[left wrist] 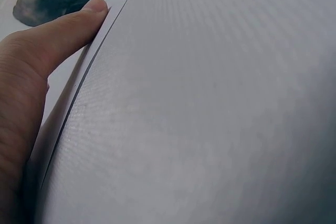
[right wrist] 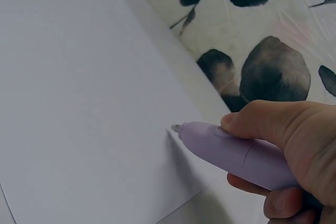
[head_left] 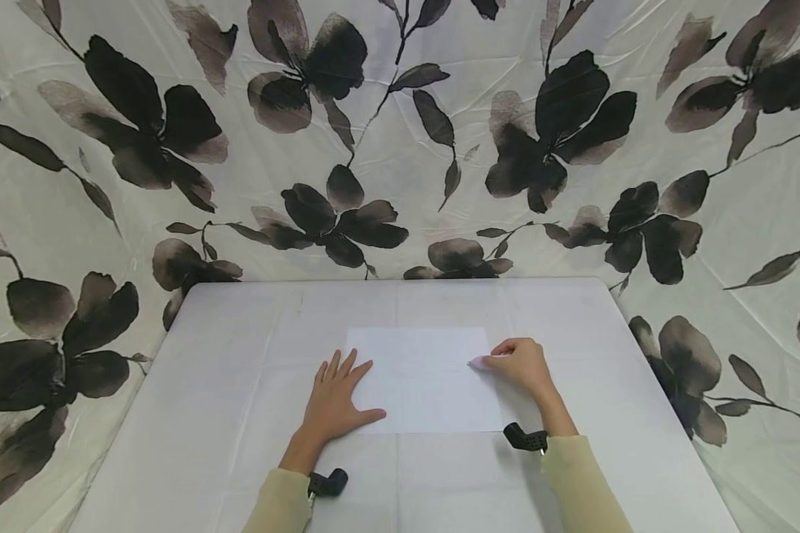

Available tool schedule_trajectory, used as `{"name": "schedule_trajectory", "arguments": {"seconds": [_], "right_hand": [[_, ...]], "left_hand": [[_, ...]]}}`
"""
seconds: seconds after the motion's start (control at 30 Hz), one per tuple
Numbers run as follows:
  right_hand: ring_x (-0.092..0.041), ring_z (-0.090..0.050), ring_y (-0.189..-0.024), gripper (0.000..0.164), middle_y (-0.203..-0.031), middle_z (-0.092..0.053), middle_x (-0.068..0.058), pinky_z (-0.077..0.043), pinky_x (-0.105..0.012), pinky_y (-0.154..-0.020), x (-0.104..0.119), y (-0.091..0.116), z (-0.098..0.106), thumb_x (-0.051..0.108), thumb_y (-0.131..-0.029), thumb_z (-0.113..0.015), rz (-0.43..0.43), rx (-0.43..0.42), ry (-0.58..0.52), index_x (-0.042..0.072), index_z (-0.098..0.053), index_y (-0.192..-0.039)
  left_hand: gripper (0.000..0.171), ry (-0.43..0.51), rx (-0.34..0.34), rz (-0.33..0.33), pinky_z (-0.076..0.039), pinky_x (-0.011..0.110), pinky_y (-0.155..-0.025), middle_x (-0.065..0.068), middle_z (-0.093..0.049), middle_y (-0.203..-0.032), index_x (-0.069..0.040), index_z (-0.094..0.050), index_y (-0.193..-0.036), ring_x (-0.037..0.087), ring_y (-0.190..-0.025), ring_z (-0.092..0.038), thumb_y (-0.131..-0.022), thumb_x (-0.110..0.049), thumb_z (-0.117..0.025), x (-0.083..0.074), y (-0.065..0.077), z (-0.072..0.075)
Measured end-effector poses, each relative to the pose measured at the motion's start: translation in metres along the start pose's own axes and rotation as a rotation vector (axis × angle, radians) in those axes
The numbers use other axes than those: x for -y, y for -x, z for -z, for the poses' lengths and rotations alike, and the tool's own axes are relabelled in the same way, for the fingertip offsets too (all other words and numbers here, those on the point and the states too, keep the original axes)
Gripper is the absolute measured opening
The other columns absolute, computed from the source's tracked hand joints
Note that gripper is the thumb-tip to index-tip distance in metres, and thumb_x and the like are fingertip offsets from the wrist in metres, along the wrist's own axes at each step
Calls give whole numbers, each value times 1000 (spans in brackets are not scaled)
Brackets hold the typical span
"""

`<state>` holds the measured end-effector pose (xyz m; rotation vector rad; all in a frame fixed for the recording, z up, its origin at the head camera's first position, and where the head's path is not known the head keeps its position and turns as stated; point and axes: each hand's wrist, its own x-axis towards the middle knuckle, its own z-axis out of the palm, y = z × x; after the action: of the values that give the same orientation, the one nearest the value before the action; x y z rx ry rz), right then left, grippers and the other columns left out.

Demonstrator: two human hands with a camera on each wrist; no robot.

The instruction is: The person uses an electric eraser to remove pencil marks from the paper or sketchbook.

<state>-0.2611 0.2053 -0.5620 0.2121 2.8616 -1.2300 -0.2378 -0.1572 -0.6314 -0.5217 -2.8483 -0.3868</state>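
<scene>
A sheet of white paper lies flat on the white table. My left hand rests with spread fingers along its left edge, the thumb reaching over the lower left part. At the paper's right side, my right hand grips a lavender pen-shaped tool with a small metal tip. The thumb lies on top of the barrel and the fingers curl beneath. In the right wrist view the tip points at the paper and a shadow falls under it. The left wrist view shows the left thumb beside the sheet.
The white-covered table extends around the paper on all sides. Behind and beside it hangs a light cloth printed with dark flowers. Each wrist wears a black camera mount, one on the left, one on the right.
</scene>
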Motion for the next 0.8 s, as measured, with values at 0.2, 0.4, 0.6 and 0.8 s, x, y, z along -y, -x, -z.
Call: {"name": "schedule_trajectory", "arguments": {"seconds": [0.2,0.4,0.6,0.8], "right_hand": [[-18,-51,-70,29,-71,-61,1,-41,-29,-59,-3,-3,-6,41,-61,-77,-8,-1,6,16,-66,-69],[-17,-52,-68,26,-69,-61,2,-42,-29,-59,-1,-7,-15,39,-61,-78,17,1,-5,16,-67,-67],[-16,-52,-66,25,-67,-61,2,-42,-29,-57,8,-12,-24,38,-60,-78,37,13,-18,17,-66,-66],[-16,-52,-66,27,-67,-60,2,-42,-29,-56,16,-13,-28,39,-60,-78,48,32,-11,17,-66,-66]], "left_hand": [[97,-13,12,7,-8,51,-102,3,-25,-143,-30,-41,-132,31,-131,-10,-52,-85,-43,-1,0,0],[97,-12,9,3,-9,52,-102,4,-26,-142,-29,-41,-132,31,-131,-10,-53,-85,-44,-1,0,1],[97,-10,6,3,-9,52,-102,5,-25,-143,-28,-42,-131,32,-131,-11,-52,-84,-46,-1,0,2],[98,-23,5,4,-8,51,-102,4,-25,-143,-28,-41,-132,31,-131,-10,-52,-85,-44,-1,0,0]]}}
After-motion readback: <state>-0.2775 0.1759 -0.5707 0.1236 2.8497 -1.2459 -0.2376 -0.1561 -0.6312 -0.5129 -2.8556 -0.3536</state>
